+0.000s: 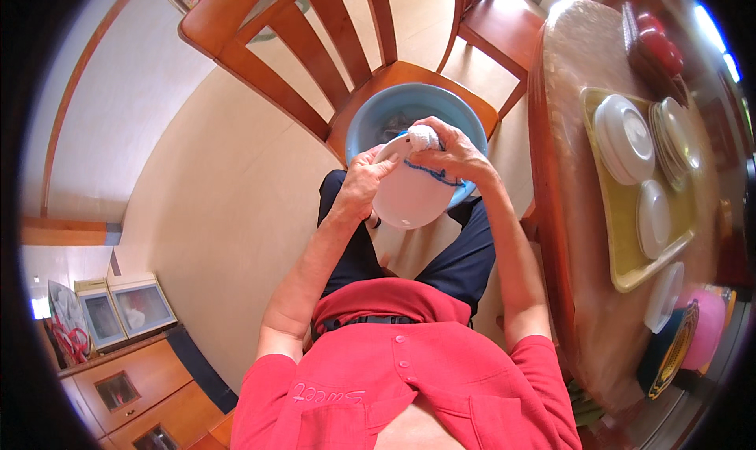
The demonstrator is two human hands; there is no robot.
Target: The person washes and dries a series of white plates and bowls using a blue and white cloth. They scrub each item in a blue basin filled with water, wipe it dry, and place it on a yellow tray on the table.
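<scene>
My left hand [366, 182] pinches the left edge of a white plate [413, 202], thumb on its face, while my right hand [461, 157] grasps a bunched white cloth [423, 137] against its upper edge, in front of a blue basin [361, 121] on a wooden chair [390, 74]. The plate looks light, stiff and smooth, probably slippery if wet and perhaps breakable, so best held by its rim. Both forearms reach forward, converging over my knees, with the right wrist bent inward.
</scene>
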